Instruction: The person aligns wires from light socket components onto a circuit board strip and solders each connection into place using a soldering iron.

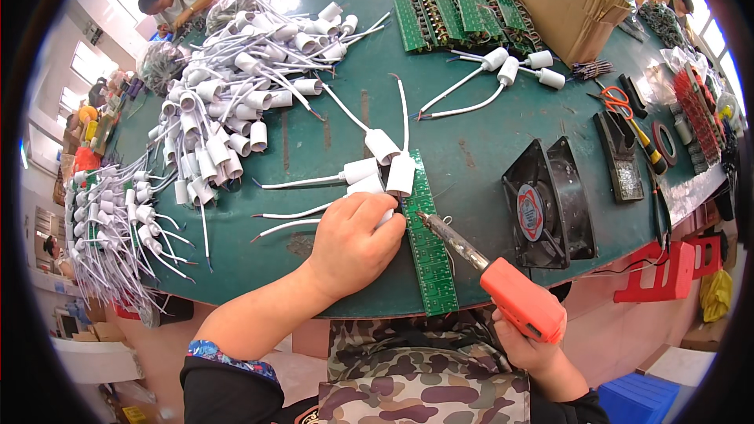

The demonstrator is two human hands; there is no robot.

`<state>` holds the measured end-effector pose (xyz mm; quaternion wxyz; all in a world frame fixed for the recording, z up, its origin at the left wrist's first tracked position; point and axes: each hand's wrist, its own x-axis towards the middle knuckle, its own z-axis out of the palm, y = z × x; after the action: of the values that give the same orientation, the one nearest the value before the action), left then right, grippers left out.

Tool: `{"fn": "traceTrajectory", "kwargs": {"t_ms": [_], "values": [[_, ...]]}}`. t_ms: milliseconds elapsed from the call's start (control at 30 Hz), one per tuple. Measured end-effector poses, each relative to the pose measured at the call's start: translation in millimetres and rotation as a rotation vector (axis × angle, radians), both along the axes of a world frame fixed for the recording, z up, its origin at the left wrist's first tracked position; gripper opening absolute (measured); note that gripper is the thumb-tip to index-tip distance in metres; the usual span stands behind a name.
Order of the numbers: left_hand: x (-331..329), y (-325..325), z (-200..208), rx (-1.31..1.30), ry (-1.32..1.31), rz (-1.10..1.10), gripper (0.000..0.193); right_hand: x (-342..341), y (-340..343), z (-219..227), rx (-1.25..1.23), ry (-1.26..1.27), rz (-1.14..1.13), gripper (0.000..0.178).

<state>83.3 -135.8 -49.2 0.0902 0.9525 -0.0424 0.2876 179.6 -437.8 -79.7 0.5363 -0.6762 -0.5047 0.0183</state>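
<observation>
Beside a narrow green circuit board (433,263) on the green bench (487,137), left fingers (369,208) pinch a mostly hidden white plastic socket (386,218), risking burns if the red-handled soldering iron (522,298) in right fingers (506,333) slips.

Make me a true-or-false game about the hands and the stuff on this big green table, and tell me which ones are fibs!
1. The right hand holds a red-handled soldering iron. True.
2. The left hand rests on the black fan. False: the left hand is beside the long green circuit board, and the black fan stands farther right.
3. The soldering iron's tip points toward the long green circuit board. True.
4. The big heap of wired sockets is red. False: those wired sockets are white.
5. An open cardboard box stands left of that heap. False: it stands to the right.
</observation>
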Motion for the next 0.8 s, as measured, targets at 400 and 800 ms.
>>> {"fn": "traceTrajectory", "kwargs": {"t_ms": [400, 800], "values": [[-1.0, -2.4, 6.2, -0.045, 0.042, -0.005, 0.025, -7.7, -1.9, 5.8, -0.014, 0.214, -0.011, 0.037], [-3.4, 1.4, -0.8, -0.091, 0.011, -0.039, 0.024, -6.6, -2.3, 11.1, -0.031, 0.349, -0.032, 0.029]]}}
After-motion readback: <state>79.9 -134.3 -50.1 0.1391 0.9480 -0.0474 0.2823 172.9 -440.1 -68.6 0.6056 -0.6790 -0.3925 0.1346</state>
